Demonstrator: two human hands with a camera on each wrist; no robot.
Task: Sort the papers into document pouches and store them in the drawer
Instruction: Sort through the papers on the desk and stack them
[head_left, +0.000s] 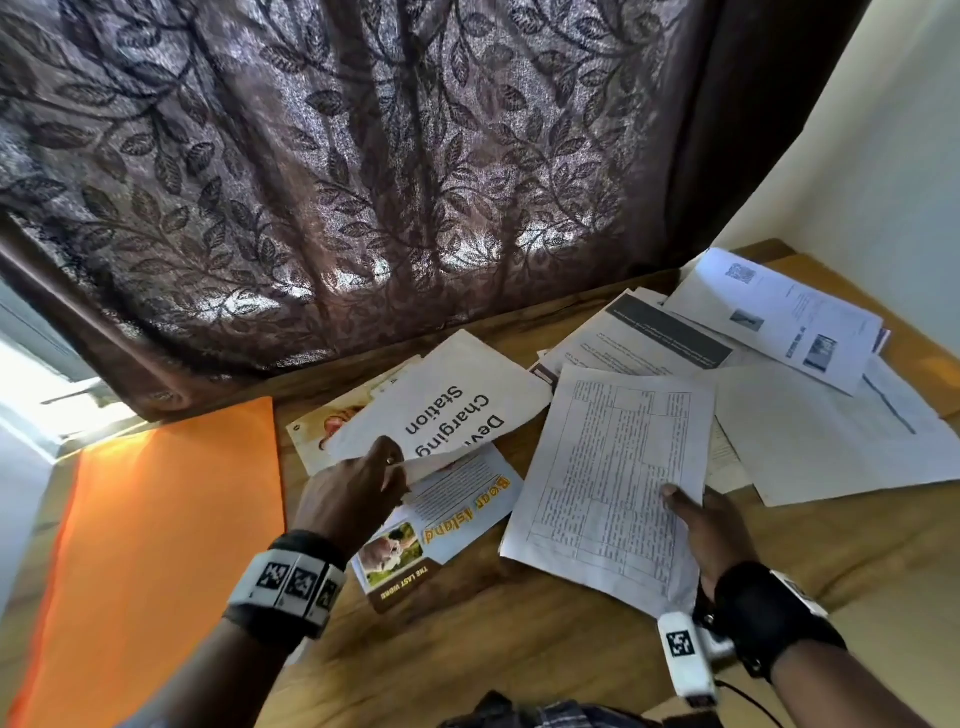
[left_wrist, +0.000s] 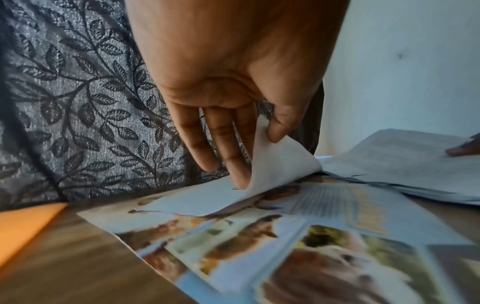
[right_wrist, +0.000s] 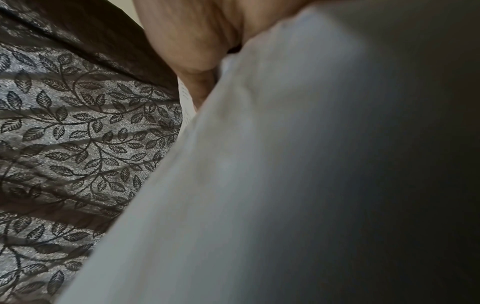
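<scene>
On the wooden table (head_left: 519, 649) in front of you, many papers lie spread, and both your hands are busy with them. Your left hand (head_left: 353, 493) reaches forward with the palm turned down, and it pinches the near corner of the white sheet (head_left: 447, 400) that reads "Device Charging Station". In the left wrist view the thumb (left_wrist: 283, 123) presses on one side of this corner and the fingers (left_wrist: 233, 156) on the other side, so the corner curls up from the table while the rest of the sheet lies flat. Under this sheet lies the colour brochure (head_left: 447, 525) titled "Bear Island", partly covered by it.

Your right hand (head_left: 711, 535) holds the printed table sheet (head_left: 618, 478) at its near right edge. The thumb lies on top of the page, and the other fingers are hidden under the paper, so the page is lifted and tilted above the table. In the right wrist view the pale underside of this sheet (right_wrist: 259, 185) fills most of the picture.

An orange document pouch (head_left: 156, 545) lies flat at the left edge of the table, apart from both hands. More white papers (head_left: 779, 364) lie overlapped at the far right, near the wall. A brown curtain (head_left: 337, 156) with leaf pattern hangs behind the table.
</scene>
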